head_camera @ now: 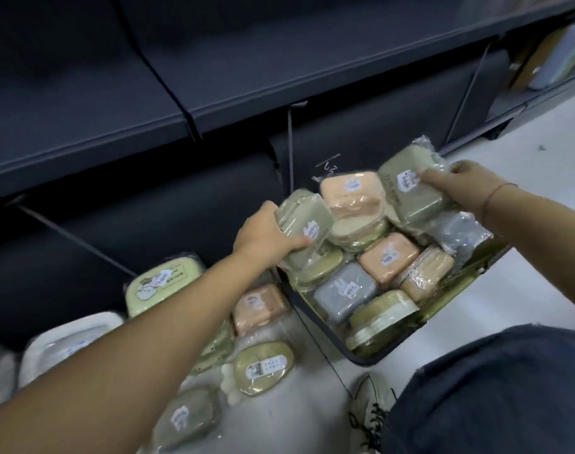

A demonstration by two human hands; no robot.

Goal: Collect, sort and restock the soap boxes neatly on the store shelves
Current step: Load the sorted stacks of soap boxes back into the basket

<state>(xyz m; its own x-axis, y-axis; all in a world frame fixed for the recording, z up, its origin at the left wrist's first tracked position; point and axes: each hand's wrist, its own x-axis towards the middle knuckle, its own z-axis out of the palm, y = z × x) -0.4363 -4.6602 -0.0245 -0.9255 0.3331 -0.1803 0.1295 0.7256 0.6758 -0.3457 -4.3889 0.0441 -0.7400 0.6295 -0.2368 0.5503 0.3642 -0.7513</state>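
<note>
Clearly this is the collecting and sorting step: both hands reach into the basket (371, 361), which sits on the floor in front of the dark shelf (279, 77). The left hand (263, 234) grips a green soap box (302, 231) at the basket's near-left corner, fingers curled round its edge and thumb on its face. The right hand (456, 181) holds the other green soap box (410, 191), propped at the far side, thumb pressed on the label and fingers wrapped behind.

Next, I judge, both boxes need lifting out and setting with their own colour, either among the boxes on the floor, such as the peach box (260, 306) and the oval olive box (263, 367), or on the shelf.

The boxes are hard, rounded rectangles or ovals in matt green, peach, grey and cream, each sealed in crinkly clear film with a small white label. That film looks slippery, so a firm hold seems wise.
</note>
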